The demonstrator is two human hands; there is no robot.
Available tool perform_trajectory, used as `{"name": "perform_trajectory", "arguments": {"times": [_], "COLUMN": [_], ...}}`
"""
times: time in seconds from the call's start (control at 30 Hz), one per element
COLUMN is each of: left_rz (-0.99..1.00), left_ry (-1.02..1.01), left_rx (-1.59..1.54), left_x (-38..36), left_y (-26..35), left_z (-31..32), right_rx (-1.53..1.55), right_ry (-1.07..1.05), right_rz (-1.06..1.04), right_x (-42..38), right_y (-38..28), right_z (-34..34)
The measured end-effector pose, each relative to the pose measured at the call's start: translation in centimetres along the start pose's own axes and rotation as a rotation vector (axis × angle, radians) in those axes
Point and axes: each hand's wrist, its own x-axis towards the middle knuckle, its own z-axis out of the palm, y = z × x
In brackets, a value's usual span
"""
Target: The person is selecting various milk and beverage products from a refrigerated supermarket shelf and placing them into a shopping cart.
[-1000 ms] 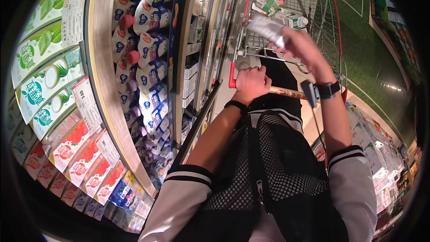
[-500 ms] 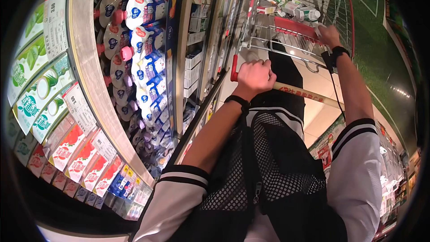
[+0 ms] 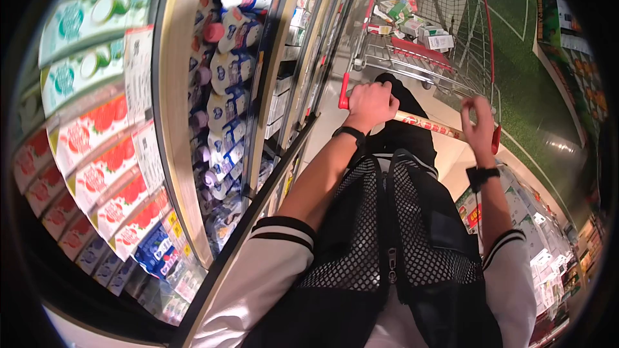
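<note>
cart (image 3: 420, 53): cut by top edge | handle (image 3: 432, 124): left fingers (image 3: 387, 104) hide part | price tag (image 3: 138, 67): print illegible

Cartons (image 3: 412, 24) lie in the cart (image 3: 422, 53) at one o'clock. Shelves (image 3: 175, 90) at nine o'clock bear boxes (image 3: 97, 180) and bottles (image 3: 231, 72).

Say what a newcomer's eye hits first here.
Probably the shopping cart at upper right, with cartons jumbled inside. Next, the left hand gripping its handle, the right hand near the other end. Then the bright red-and-white boxes at far left, beside rows of bottles.
</note>
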Motion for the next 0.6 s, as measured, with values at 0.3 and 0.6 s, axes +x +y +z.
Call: {"name": "perform_trajectory", "arguments": {"times": [0.3,0.6], "left_rz": [0.016,-0.017], "left_ry": [0.043,-0.041], "left_rx": [-0.02,-0.028], "left_x": [-2.8,-9.2], "left_y": [0.1,1.7], "left_z": [0.8,2.8], "right_rx": [-0.272,-0.35], "right_ry": [-0.096,-0.197], "right_rz": [0.252,0.25], "right_x": [-14.0,-19.2], "right_y": [0.2,0.4], "right_z": [-0.2,-0.2]}}
